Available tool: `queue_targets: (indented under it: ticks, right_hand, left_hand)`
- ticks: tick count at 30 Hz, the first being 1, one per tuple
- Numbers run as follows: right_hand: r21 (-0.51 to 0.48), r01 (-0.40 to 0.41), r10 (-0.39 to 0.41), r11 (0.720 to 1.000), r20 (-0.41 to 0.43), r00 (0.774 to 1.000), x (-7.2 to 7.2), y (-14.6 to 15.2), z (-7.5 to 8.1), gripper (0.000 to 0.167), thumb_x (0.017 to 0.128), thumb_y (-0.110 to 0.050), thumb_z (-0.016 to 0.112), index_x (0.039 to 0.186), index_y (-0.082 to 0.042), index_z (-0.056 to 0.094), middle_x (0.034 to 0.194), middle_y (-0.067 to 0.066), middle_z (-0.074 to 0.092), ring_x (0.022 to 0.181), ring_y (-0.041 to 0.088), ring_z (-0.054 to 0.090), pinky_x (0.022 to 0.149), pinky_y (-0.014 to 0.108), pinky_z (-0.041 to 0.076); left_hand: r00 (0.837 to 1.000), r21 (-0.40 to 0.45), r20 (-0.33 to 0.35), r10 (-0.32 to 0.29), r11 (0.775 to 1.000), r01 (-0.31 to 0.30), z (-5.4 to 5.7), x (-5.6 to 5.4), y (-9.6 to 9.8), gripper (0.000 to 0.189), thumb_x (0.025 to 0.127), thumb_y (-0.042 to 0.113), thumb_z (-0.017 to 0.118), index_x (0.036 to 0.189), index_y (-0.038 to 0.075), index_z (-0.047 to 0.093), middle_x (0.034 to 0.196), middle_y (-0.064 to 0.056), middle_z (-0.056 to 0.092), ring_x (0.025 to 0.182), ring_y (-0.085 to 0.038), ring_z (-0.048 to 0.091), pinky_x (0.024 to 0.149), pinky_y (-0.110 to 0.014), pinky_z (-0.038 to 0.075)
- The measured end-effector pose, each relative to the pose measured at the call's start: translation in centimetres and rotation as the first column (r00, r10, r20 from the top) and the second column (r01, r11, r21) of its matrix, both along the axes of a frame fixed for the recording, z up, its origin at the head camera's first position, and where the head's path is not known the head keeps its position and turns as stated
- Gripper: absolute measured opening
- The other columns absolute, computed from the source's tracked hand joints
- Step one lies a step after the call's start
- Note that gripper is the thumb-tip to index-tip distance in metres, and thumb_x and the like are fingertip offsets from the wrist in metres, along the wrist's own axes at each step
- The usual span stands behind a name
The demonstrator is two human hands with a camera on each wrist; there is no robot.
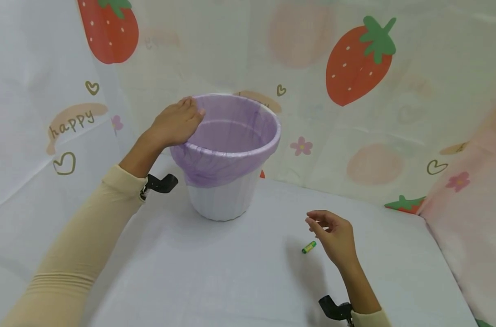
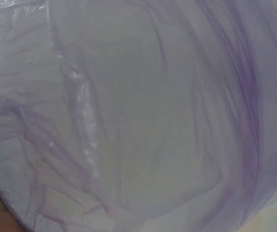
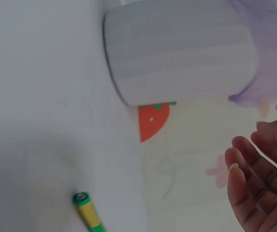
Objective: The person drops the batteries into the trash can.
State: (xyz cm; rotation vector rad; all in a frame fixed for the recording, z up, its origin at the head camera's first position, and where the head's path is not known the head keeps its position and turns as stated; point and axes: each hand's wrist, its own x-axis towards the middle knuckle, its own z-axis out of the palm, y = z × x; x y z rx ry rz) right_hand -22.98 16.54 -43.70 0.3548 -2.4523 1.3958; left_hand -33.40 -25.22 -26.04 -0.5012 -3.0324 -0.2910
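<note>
A white waste bin [image 1: 221, 200] stands on the white surface, lined with a thin purple bag [image 1: 215, 170] folded over its rim. My left hand [image 1: 176, 122] grips the rim on the left side; some of its fingers are hidden. Only a sliver of that hand shows in the left wrist view, where the purple bag [image 2: 143, 121] fills most of the picture. My right hand [image 1: 333, 236] hovers with loosely bent fingers and nothing in them. Just left of it lies a small green and yellow battery [image 1: 309, 247], which the right wrist view also shows.
Behind the bin hangs a pale curtain [image 1: 231, 54] printed with strawberries, hearts and flowers. A pinkish cloth wall [image 1: 476, 218] rises on the right. Each wrist carries a black camera mount, such as the left one [image 1: 162, 183].
</note>
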Motion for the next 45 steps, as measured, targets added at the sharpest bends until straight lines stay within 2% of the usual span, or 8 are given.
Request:
queue_targets:
  ticks: [5,13,16,20,24,32,38,45]
  right_hand:
    - [0.031,0.024,-0.026,0.999,0.062,0.998,-0.1,1.4,-1.8,0.013,0.094,-0.016,0.075,0.105,-0.009,0.077,0.097,0.006,0.076,0.077,0.017,0.070,0.062,0.024,0.059]
    - [0.149,0.041,-0.066,0.988,0.167,0.984,-0.4,3.5,-4.1,0.019,0.093,-0.014,0.075,0.110,-0.004,0.076,0.104,0.010,0.075,0.088,0.024,0.070,0.061,0.025,0.056]
    - [0.237,0.005,-0.052,0.972,0.194,0.980,-0.5,4.0,-4.7,0.023,0.091,-0.007,0.075,0.114,-0.003,0.075,0.109,0.013,0.074,0.091,0.027,0.070,0.060,0.027,0.054]
    - [0.351,-0.051,-0.033,0.935,0.229,0.973,-0.5,4.2,-5.3,0.031,0.088,0.000,0.073,0.119,-0.004,0.073,0.116,0.014,0.072,0.095,0.028,0.069,0.069,0.034,0.053]
    - [0.390,-0.079,-0.034,0.918,0.274,0.961,-0.5,4.1,-5.7,0.031,0.088,0.001,0.072,0.119,-0.007,0.074,0.114,0.012,0.071,0.092,0.025,0.067,0.070,0.036,0.052]
    - [0.433,-0.079,-0.065,0.898,0.309,0.949,-0.5,3.9,-6.6,0.018,0.085,0.000,0.077,0.102,-0.007,0.076,0.088,0.003,0.064,0.077,0.017,0.055,0.064,0.031,0.045]
    - [0.465,-0.118,-0.046,0.877,0.327,0.944,-0.6,4.0,-6.8,0.011,0.084,-0.003,0.080,0.091,-0.010,0.074,0.087,0.002,0.061,0.078,0.017,0.053,0.064,0.032,0.044]
    - [0.428,-0.174,0.005,0.887,0.367,0.930,-0.7,4.2,-6.3,0.011,0.086,-0.007,0.080,0.092,-0.011,0.073,0.083,-0.002,0.063,0.076,0.015,0.055,0.065,0.030,0.046]
  left_hand:
    - [1.000,-0.017,-0.008,-0.001,1.000,0.001,0.1,-0.1,0.0,0.068,0.111,0.034,0.010,0.152,-0.020,0.005,0.162,-0.036,0.004,0.153,-0.044,0.002,0.126,-0.050,0.003]
    - [1.000,-0.019,-0.010,0.000,1.000,-0.001,-0.1,-0.3,0.1,0.068,0.111,0.035,0.010,0.152,-0.019,0.006,0.163,-0.035,0.005,0.154,-0.044,0.003,0.126,-0.050,0.004]
    - [1.000,-0.017,-0.008,0.003,1.000,-0.003,0.0,-0.2,0.1,0.068,0.111,0.035,0.011,0.153,-0.019,0.005,0.163,-0.035,0.004,0.154,-0.044,0.003,0.126,-0.050,0.004]
    - [1.000,-0.012,-0.005,0.008,1.000,-0.008,0.0,-0.2,0.0,0.068,0.111,0.035,0.011,0.153,-0.018,0.005,0.163,-0.034,0.004,0.154,-0.043,0.002,0.126,-0.049,0.003]
    - [1.000,-0.006,-0.009,0.006,1.000,-0.006,-0.1,-0.3,0.0,0.068,0.111,0.035,0.011,0.152,-0.019,0.005,0.163,-0.035,0.004,0.154,-0.044,0.002,0.126,-0.050,0.003]
    - [1.000,0.004,-0.007,0.005,1.000,-0.005,-0.2,-0.2,0.0,0.069,0.110,0.035,0.010,0.152,-0.020,0.005,0.162,-0.035,0.004,0.154,-0.044,0.002,0.126,-0.051,0.003]
    - [1.000,0.007,-0.003,0.006,1.000,-0.006,0.0,0.0,0.0,0.069,0.110,0.035,0.010,0.152,-0.019,0.005,0.163,-0.035,0.004,0.154,-0.043,0.001,0.126,-0.050,0.003]
    - [1.000,0.007,-0.001,0.007,1.000,-0.007,-0.1,-0.2,-0.1,0.069,0.110,0.036,0.009,0.153,-0.018,0.004,0.163,-0.034,0.003,0.154,-0.043,0.000,0.126,-0.050,0.002]
